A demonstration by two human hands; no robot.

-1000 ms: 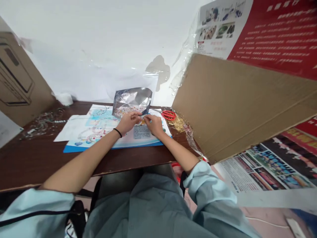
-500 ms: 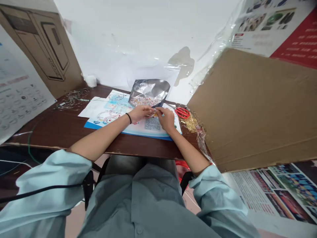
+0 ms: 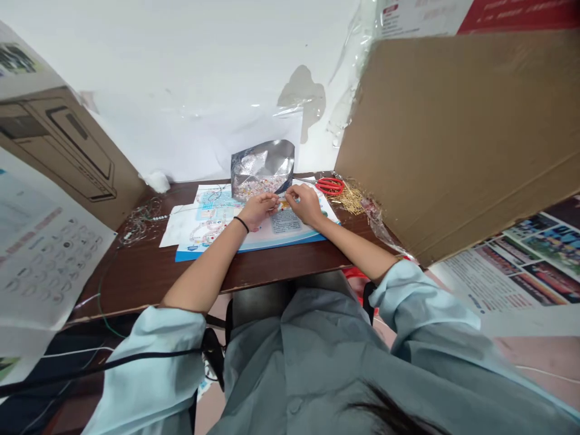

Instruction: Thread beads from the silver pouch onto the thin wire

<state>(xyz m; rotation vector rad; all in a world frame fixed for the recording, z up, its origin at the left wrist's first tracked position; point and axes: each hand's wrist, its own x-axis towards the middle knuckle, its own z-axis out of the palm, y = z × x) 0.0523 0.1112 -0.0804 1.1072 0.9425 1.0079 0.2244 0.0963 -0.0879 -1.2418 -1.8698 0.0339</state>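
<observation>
My left hand (image 3: 259, 209), with a black band on the wrist, hovers over the printed sheet (image 3: 284, 225), its fingers curled together in a pinch. Facing it across a small gap, my right hand (image 3: 305, 203) has thumb and forefinger pressed together. Whatever sits between the fingertips of either hand is too small to make out. Just behind the hands stands an open silver pouch (image 3: 280, 158) with many small pale and coloured beads (image 3: 256, 188) inside. Red-handled scissors (image 3: 330, 186) lie to the right of my right hand.
Gold-coloured pins (image 3: 351, 199) lie in a heap beside the scissors, near a crumpled clear plastic bag (image 3: 374, 214). Tangled clear thread (image 3: 140, 220) lies at the left of the brown table (image 3: 136, 275). Cardboard (image 3: 444, 133) walls the right side, and a cardboard box (image 3: 67, 139) the left.
My fingertips have drawn slightly apart, the right hand lifting a little away from the left. The head view has turned and tilted, so the whole scene sits differently in the picture.
</observation>
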